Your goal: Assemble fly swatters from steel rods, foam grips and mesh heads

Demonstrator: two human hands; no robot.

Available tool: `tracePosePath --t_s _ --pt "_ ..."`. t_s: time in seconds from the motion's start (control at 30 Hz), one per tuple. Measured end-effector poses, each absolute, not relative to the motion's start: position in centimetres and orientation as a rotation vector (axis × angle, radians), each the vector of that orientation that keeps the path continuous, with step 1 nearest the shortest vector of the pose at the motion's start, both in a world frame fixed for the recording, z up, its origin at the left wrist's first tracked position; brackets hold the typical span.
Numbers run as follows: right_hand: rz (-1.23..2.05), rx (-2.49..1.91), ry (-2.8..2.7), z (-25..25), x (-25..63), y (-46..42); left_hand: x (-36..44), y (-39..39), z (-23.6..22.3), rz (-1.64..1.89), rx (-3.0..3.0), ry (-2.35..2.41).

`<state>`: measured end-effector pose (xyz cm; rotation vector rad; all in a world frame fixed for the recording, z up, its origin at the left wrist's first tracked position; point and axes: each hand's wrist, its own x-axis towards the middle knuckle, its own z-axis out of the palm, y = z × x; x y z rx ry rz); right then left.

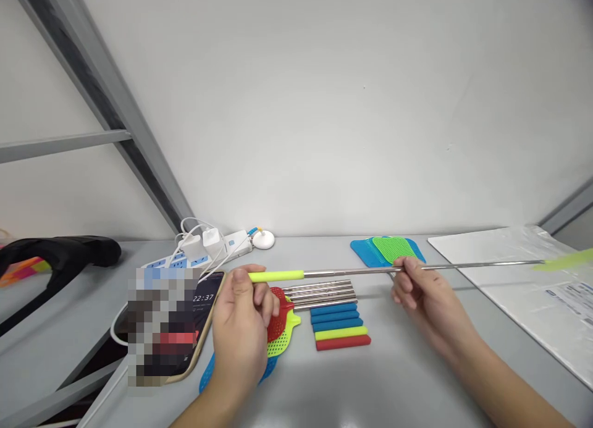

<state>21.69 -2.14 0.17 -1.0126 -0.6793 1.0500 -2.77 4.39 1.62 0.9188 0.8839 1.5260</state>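
Had a dark phone in a tan case (208, 310) at left, then, right beside it, wrapped curled left-hand fingers (241, 329) around the yellow-green tubular grip (280, 276). Saw red, yellow-green and blue perforated paddles (278, 323) below, then silver metal tubes (324, 292) and coloured tubular sleeves (338, 320) on the grey table (393, 366). Pinched the slim silver metal rod (347, 272), joined to that grip, in nearly closed right-hand fingers (428, 298), above the table, with a blurred yellow-green end (567, 261) at far right.

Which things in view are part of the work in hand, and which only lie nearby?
Likely part of the work:
- held rod and its yellow-green grip
- loose metal rods
- loose coloured grips
- perforated swatter heads

Likely just lying there:
- phone
- power strip, chargers
- flat white package
- black object, left
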Motion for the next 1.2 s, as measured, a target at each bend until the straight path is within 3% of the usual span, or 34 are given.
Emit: tracePosePath --t_s 0.53,1.2 --pt "0.976 -1.043 -0.647 0.0 23.3 -2.1 -3.5 6.2 2.3 1.562 0.900 0.879" --pt "0.982 -1.029 -0.690 -0.1 23.3 -2.2 -3.0 3.9 1.4 1.327 1.172 0.988"
